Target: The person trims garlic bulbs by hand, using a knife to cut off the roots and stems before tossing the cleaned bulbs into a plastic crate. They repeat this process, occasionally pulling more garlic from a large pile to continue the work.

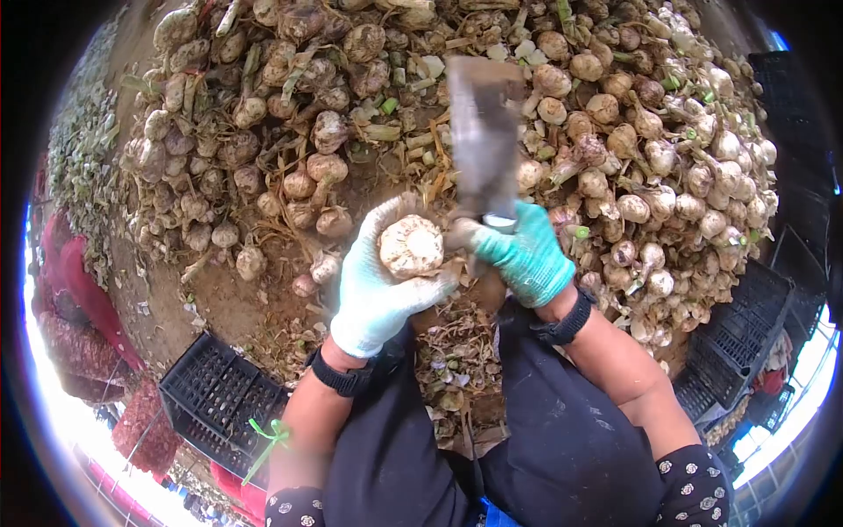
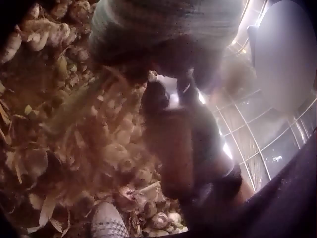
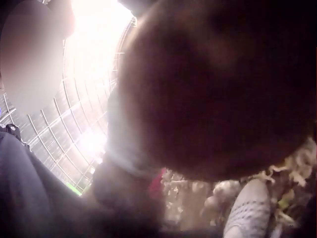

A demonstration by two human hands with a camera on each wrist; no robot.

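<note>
In the head view my left hand [image 1: 369, 294], in a pale knit glove, grips a whitish garlic bulb [image 1: 412, 246] with its cut-looking face turned up. The thumb lies along the bulb's lower side and the fingers curl round its far side. Just to the right, my right hand [image 1: 529, 259] in a green-palmed glove holds a cleaver [image 1: 485, 140] by its handle. Its broad, blurred blade points away from me, over the garlic. The hands are close together above my knees. Dark blur covers much of both wrist views, hiding the grip there.
Heaped garlic with stems [image 1: 219, 158] spreads ahead and left; a paler heap of bulbs [image 1: 702, 189] lies right. Trimmings [image 1: 457, 351] litter the ground between my legs. Black crates [image 1: 215, 400] stand on both sides, with red mesh sacks [image 1: 149, 430] at left. A shoe [image 2: 108, 220] rests among the scraps.
</note>
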